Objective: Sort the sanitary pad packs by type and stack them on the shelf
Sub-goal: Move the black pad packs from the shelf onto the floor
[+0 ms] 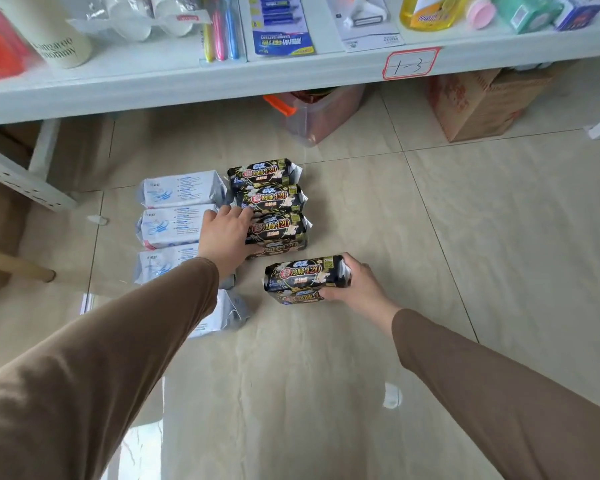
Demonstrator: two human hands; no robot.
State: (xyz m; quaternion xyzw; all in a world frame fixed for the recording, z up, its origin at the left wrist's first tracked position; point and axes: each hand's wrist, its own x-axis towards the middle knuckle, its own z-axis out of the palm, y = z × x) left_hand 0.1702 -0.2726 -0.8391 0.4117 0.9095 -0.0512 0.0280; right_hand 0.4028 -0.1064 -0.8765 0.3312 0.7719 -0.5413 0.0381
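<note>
Floor sort, head view. My left hand lies on the left end of the black packs, fingers spread and mostly straight over the second and third in the row, thumb down at the near end of that pile; not closed round any pack. My right hand grips the right end of a separate black pair, one pack stacked on another, thumb at the lower pack's front, fingers curled over the top. This pair sits on the tile floor, just nearer me than the black row. The white packs form a column touching the black row's left side; my left sleeve covers the nearer ones. White shelf above, tagged "1-3", carries toothbrushes and batteries.
</note>
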